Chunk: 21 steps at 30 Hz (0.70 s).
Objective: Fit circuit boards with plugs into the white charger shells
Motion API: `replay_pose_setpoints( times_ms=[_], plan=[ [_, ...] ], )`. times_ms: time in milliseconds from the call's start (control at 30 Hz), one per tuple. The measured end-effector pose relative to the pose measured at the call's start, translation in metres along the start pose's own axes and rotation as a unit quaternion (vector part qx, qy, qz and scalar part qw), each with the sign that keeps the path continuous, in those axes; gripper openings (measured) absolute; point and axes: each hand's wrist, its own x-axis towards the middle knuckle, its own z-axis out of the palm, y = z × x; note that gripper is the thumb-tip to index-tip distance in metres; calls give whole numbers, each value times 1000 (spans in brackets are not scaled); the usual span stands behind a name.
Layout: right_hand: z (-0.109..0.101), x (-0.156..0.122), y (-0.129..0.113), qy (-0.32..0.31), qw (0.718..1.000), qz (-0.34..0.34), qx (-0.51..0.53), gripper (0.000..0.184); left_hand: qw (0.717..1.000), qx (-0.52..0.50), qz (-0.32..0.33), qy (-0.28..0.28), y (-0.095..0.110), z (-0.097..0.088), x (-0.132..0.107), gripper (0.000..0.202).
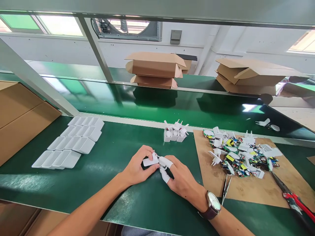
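The left hand and right hand — the latter wearing white fabric-like finger covers — both pinch a small white plastic piece above the dark green, smooth-topped counter. The step looks like fingertip fitting; the next move likely calls for steady alignment.

Two hands at one counter, as I count from my remote station: one left hand, one right hand, the number of white pieces between them partly hidden by fingers. I tally one wristwatch, two finger covers, one pair of tweezers, one red-handled tool and four rows of white cases. Three filled cases front a small cluster; the circuit boards lie too tangled to number.
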Motion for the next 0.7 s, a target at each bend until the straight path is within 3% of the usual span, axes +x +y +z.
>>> replay_pose_setpoints(
  times_ms=[167, 267, 300, 367, 433, 500, 567, 700],
  plan=[
    [4, -3, 2, -7, 1000, -1, 8, 38, 1000, 1, -12, -3, -3, -1, 0, 21],
    [6, 1, 4, 29, 989, 66, 129, 34, 999, 17, -34, -3, -7, 1, -2, 31],
    [7, 3, 4, 45, 972, 113, 201, 31, 999, 24, -33, -2, -8, 1, -3, 47],
    [5, 8, 1, 55, 900, 218, 372, 30, 999, 38, -8, -2, -8, 4, -4, 80],
    [1, 12, -4, 35, 802, 289, 522, 33, 998, 54, 37, 1, -5, 7, -4, 84],
    [-3, 14, -10, 11, 731, 311, 608, 35, 994, 70, 88, 13, -1, 9, -3, 72],
    [-6, 15, -14, 9, 698, 317, 642, 35, 989, 77, 122, 25, 1, 10, -1, 69],
    [-7, 15, -16, 3, 679, 326, 658, 34, 987, 85, 132, 35, 3, 10, 1, 70]
  ],
)
